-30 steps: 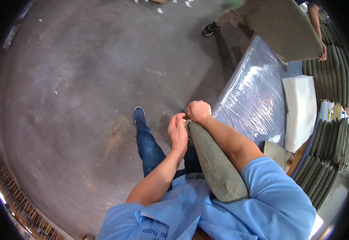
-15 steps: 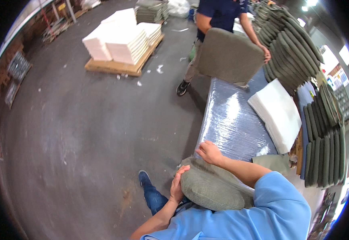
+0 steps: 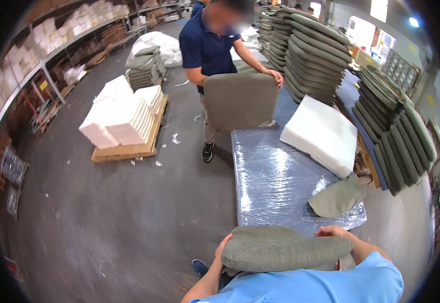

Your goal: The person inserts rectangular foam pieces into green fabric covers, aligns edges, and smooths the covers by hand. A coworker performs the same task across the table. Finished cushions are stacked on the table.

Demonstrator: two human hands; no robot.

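Note:
A grey-green fabric-covered seat cushion [image 3: 285,250] lies lengthwise close against my body, at the near end of a plastic-wrapped table [image 3: 263,177]. My left hand [image 3: 223,247] grips its left end. My right hand [image 3: 334,231] is at its far right edge, with the fingers bent against the fabric and partly hidden behind it. Just beyond my right hand, a loose piece of green cloth [image 3: 337,198] rests on the table, with a white tuft of fibre [image 3: 320,186] beside it.
Across the table a co-worker [image 3: 207,50] holds another green cushion [image 3: 240,101] upright. A stack of white padding sheets [image 3: 321,134] lies on the table. Tall cushion stacks [image 3: 316,58] stand at right. White foam blocks [image 3: 124,116] sit on a pallet at left.
The cushion has turned to lie crosswise before me. My right hand has gone from above its far side to its right far edge. My view has tilted up and swung right.

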